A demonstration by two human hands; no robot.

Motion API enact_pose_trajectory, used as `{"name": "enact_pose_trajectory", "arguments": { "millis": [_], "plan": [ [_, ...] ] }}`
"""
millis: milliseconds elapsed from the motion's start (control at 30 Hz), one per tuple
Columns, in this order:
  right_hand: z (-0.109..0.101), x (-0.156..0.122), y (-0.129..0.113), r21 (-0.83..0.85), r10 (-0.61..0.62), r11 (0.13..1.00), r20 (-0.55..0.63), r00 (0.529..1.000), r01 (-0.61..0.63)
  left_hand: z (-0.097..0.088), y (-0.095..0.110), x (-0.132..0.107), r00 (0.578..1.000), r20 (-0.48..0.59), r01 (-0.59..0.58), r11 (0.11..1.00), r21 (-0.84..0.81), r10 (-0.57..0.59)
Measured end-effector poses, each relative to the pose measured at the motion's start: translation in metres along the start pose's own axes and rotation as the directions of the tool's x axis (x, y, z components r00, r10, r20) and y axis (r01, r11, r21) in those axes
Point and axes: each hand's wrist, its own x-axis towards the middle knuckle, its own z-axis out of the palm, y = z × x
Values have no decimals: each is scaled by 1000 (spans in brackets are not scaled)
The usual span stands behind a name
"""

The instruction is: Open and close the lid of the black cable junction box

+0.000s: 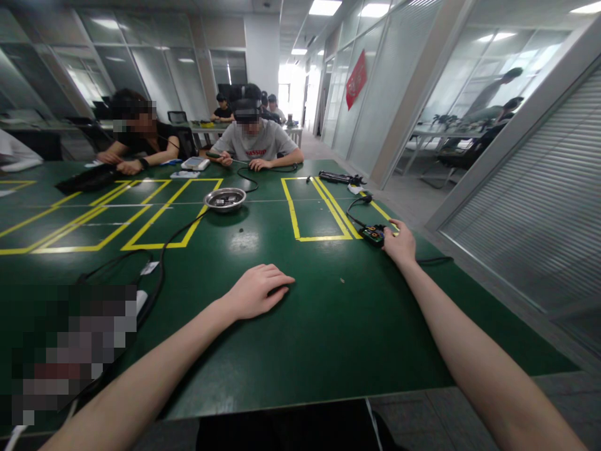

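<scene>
Clock directions are running from the wearer's seat, with 12 straight ahead. Nearest, at 11 o'clock, the left hand (pixel 256 292) is lying palm down on or just over the bench (pixel 328 351), its fingers loosely extended, thumb apart, gripping nothing visible. Farther out, at 1 o'clock, the right hand (pixel 401 244) is touching the near right edge of a small black device (pixel 373 235) — whether its fingers are closing around it, I cannot tell. The device is apparently resting on the bench, a dark cord (pixel 353 219) running up to its far side. Judging by this, contact is looking done, while a lift is not showing; the handling is probably only beginning. Beyond, a metal bowl (pixel 225 208) is sitting at 11 o'clock, and a black tripod (pixel 342 178) is lying between 12 and 1. Across the bench, a co-worker (pixel 256 145) is holding a tool (pixel 213 155).
</scene>
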Motion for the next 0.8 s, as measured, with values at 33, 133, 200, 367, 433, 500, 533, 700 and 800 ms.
{"name": "enact_pose_trajectory", "arguments": {
  "millis": [33, 133, 200, 367, 433, 500, 533, 700, 800],
  "plan": [
    [-1, -1, -2, 16, 13, 1000, -4, 1000, -13, 0, 0, 0, 1000, 1, 1, 1000, 1, -1],
    [-6, -5, -12, 32, 12, 999, -34, 999, -11, 0, 0, 0, 1000, 5, 2, 1000, -5, -2],
    [-10, -7, -18, 9, -30, 999, -45, 999, 30, 0, 0, 0, 1000, 7, 4, 1000, -11, -4],
    [-15, -10, -24, -69, -7, 998, -58, 998, 3, -1, 1, 0, 1000, -1, 1, 1000, -10, -1],
    [-16, -9, -22, -114, 8, 993, -71, 997, -16, -2, 1, 0, 1000, -7, -4, 1000, -11, 4],
    [-16, -9, -20, -162, 20, 986, -56, 998, -29, -1, 1, 1, 1000, -11, -3, 1000, -11, 3],
    [-17, -9, -20, -190, 30, 981, -27, 999, -34, -1, 1, 1, 1000, -12, -2, 1000, -10, 2],
    [-20, -20, -39, -290, -7, 954, 220, 975, 72, 1, 0, 0, 1000, -10, -2, 1000, -17, 1],
    [-16, -40, -63, -193, -148, 952, 384, 911, 236, 2, -1, 0, 1000, -14, 8, 1000, -21, -8]
  ]
}}
